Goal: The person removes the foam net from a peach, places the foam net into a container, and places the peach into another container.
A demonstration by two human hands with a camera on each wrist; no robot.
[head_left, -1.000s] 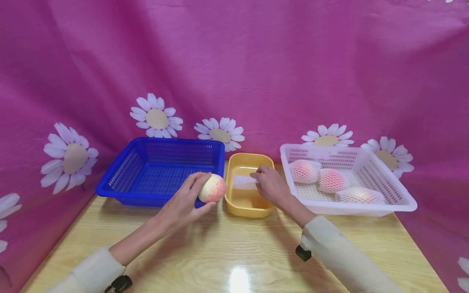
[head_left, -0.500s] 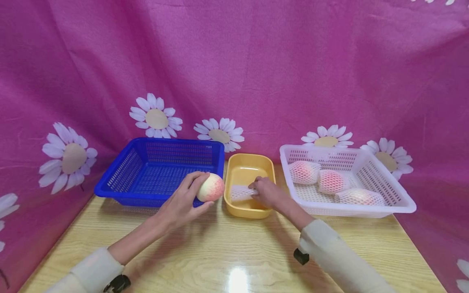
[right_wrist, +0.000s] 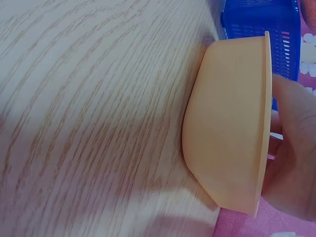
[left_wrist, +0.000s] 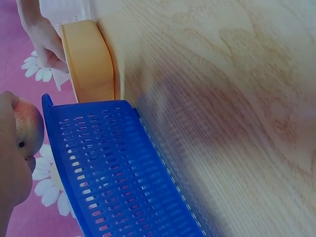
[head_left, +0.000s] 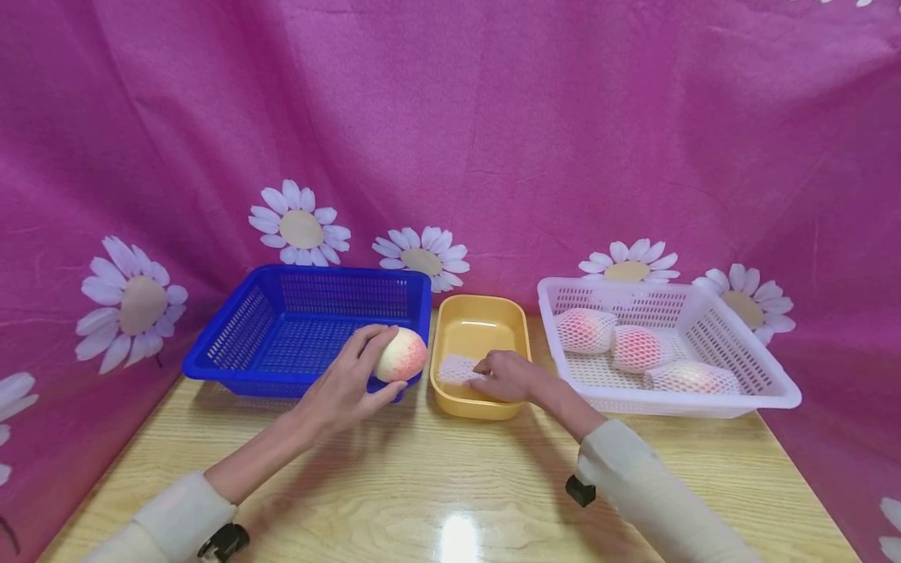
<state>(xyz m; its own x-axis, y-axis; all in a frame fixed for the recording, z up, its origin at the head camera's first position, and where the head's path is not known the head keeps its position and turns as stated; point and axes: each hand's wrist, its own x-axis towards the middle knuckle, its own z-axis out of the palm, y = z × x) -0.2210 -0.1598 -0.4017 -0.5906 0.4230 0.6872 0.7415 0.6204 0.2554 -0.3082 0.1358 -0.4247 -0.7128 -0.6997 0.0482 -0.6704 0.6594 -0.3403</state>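
Note:
My left hand (head_left: pixel 352 379) holds a bare peach (head_left: pixel 400 356), cream with a pink blush, over the front right corner of the blue basket (head_left: pixel 232 379). The peach (left_wrist: pixel 28 129) also shows beside the basket rim in the left wrist view. Inside the yellow tub (head_left: pixel 482 408), my right hand (head_left: pixel 508 375) has thumb and fingers at the right end of a white foam fruit net (head_left: pixel 457 369). The tub wall (right_wrist: pixel 229 118) hides the net in the right wrist view, where part of my right hand (right_wrist: pixel 294 148) shows past the rim.
At right, a white basket (head_left: pixel 676 403) contains three peaches (head_left: pixel 637 348) in foam nets. All the containers stand on a wooden table (head_left: pixel 394 477), with the tub between the two baskets. Behind hangs a magenta cloth (head_left: pixel 450 141) with daisies.
My right hand has come lower and slightly left in the tub, and the foam net now lies nearer the tub's front left. My left hand has drifted a little left with the peach.

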